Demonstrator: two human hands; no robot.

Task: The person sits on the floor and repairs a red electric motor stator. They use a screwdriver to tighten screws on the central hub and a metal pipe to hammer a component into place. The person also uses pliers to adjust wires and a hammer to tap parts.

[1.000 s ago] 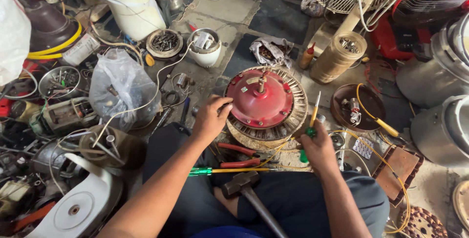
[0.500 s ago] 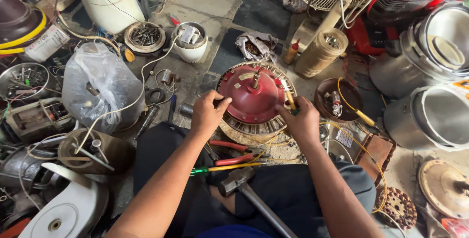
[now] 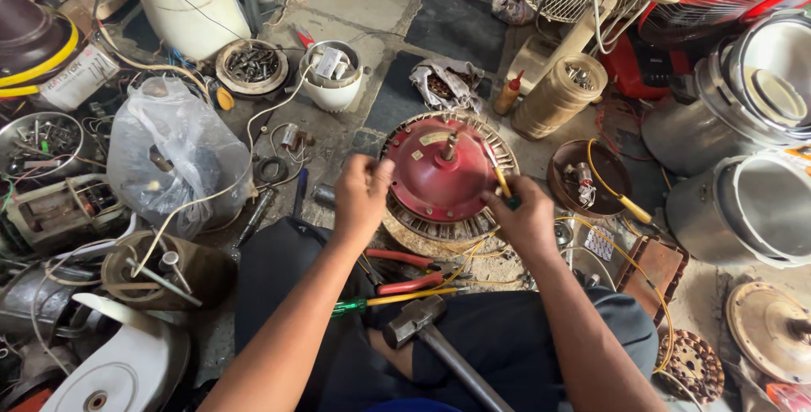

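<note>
A round red motor housing [image 3: 441, 177] with a short centre shaft sits on a ring of metal laminations on the floor in front of me. My left hand [image 3: 361, 196] grips its left rim with curled fingers. My right hand [image 3: 525, 219] rests at its right rim, shut on a screwdriver [image 3: 502, 182] with a yellow shaft and green handle, its tip against the housing. Thin yellow wire trails from under the housing toward my lap.
A hammer [image 3: 422, 321], red pliers [image 3: 405, 272] and a green-yellow screwdriver [image 3: 389, 300] lie on my lap. A clear plastic bag [image 3: 173, 154], bowls of screws [image 3: 252, 65], a brown dish [image 3: 587, 177], metal pots [image 3: 748, 196] and fan parts crowd the floor.
My right hand brought the screwdriver from the housing's right side up to its rim. The left hand shifted onto the left rim. The camera view moved closer.
</note>
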